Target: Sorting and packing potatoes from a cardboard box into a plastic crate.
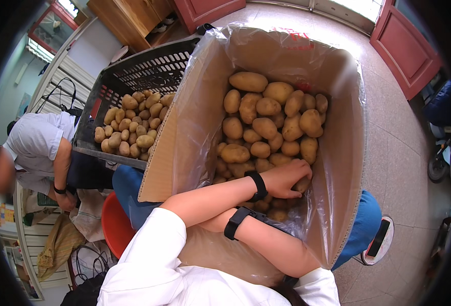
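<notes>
A large cardboard box [160,160] lined with clear plastic stands before me, holding many potatoes [264,128]. My left hand [288,179], with a black wristband, reaches across to the box's near right part. Its fingers curl around a potato [302,185] among the others. The right forearm crosses beneath the left one, a black band at its wrist. Of my right hand [213,222] only a part shows below the left forearm; its fingers are hidden, so what it touches cannot be told.
A black plastic crate [108,151] with smaller potatoes stands left of the box. Beyond it a co-worker [42,141] bends forward near woven sacks [59,241]. A red basin [114,225] is at the near left, a round stool [380,241] at the right. Red doors [405,49] are beyond.
</notes>
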Demonstrator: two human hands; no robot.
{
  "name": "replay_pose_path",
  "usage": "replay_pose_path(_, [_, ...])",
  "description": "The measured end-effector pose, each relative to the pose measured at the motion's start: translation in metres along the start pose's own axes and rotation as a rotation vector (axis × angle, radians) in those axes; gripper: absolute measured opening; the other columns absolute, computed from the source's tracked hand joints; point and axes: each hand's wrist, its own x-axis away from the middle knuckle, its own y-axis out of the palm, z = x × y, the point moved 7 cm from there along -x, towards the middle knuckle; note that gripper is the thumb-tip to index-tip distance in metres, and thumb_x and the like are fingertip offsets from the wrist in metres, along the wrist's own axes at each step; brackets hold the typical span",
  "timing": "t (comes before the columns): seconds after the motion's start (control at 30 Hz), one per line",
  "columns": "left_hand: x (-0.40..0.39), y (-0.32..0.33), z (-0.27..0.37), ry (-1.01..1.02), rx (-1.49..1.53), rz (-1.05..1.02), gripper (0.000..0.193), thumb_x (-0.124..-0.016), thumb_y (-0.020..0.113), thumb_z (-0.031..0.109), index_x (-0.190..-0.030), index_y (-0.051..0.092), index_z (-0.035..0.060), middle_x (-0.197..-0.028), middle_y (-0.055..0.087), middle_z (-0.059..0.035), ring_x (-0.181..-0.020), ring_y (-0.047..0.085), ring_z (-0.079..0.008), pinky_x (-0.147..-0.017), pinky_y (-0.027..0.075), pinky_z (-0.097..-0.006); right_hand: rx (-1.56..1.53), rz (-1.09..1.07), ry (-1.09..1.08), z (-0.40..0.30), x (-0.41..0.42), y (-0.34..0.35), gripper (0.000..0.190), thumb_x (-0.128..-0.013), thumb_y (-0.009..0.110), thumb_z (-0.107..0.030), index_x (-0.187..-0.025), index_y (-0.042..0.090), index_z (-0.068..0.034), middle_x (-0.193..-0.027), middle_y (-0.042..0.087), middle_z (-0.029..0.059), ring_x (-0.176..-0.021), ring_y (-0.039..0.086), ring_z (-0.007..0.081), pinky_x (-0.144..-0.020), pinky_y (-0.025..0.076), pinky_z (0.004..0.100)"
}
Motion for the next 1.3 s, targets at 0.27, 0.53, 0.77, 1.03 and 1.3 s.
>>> replay_pose_path(0.27, [0.003, 0.002, 0.0, -0.053, -0.105, -0.123, 0.053, -0.056, 0.079, 0.025, -0.099, 0.054, 0.0092, -0.097, 0.054, -0.0118, -0.098, 0.047, -0.0312, -0.083, 0.039, -0.0383, 0.091, 0.009, -0.057, -0.006, 0.0, -0.002, 0.039, -0.096, 0.035, -0.028, -0.129, 0.044, -0.008, -0.135, 0.042, 0.0127, -0.123, 0.038, 0.0254, -0.102, 0.028, 0.0347])
replay_pose_path(0.53, [0.006, 0.023, -0.012, 0.001, -0.218, -0.184, 0.051, -0.05, 0.079, 0.03, -0.092, 0.058, 0.0102, -0.094, 0.056, -0.0095, -0.099, 0.047, -0.0276, -0.089, 0.036, -0.0392, -0.074, 0.029, -0.022, -0.002, 0.0, -0.004, 0.037, -0.096, 0.037, -0.027, -0.126, 0.047, -0.007, -0.131, 0.045, 0.0137, -0.119, 0.042, 0.0265, -0.1, 0.031, 0.0351])
replay_pose_path(0.77, [0.002, 0.028, -0.012, 0.027, -0.35, -0.19, 0.061, -0.046, 0.08, 0.032, -0.096, 0.056, 0.0072, -0.092, 0.056, -0.0092, -0.1, 0.047, -0.0283, -0.1, 0.028, -0.047, -0.159, -0.034, 0.067, -0.006, 0.004, -0.014, 0.039, -0.095, 0.038, -0.03, -0.127, 0.045, -0.008, -0.132, 0.045, 0.0133, -0.12, 0.041, 0.0258, -0.1, 0.031, 0.0349])
replay_pose_path(1.03, [0.003, 0.029, -0.009, 0.052, -0.456, -0.095, 0.064, -0.043, 0.081, 0.033, -0.094, 0.052, 0.0059, -0.087, 0.056, -0.0085, -0.096, 0.049, -0.0285, -0.104, 0.023, -0.0514, -0.043, -0.026, 0.064, -0.006, 0.004, -0.013, 0.042, -0.096, 0.036, -0.034, -0.128, 0.044, -0.01, -0.133, 0.044, 0.0104, -0.122, 0.041, 0.0237, -0.1, 0.03, 0.0342])
replay_pose_path(1.3, [0.003, 0.032, -0.003, 0.029, -0.525, -0.151, 0.064, -0.046, 0.081, 0.029, -0.097, 0.051, 0.0043, -0.09, 0.053, -0.0098, -0.099, 0.047, -0.0278, -0.105, 0.021, -0.0527, -0.03, -0.117, 0.106, -0.006, 0.004, -0.008, 0.044, -0.097, 0.031, -0.035, -0.135, 0.037, -0.015, -0.141, 0.036, 0.0061, -0.128, 0.034, 0.0208, -0.105, 0.025, 0.034])
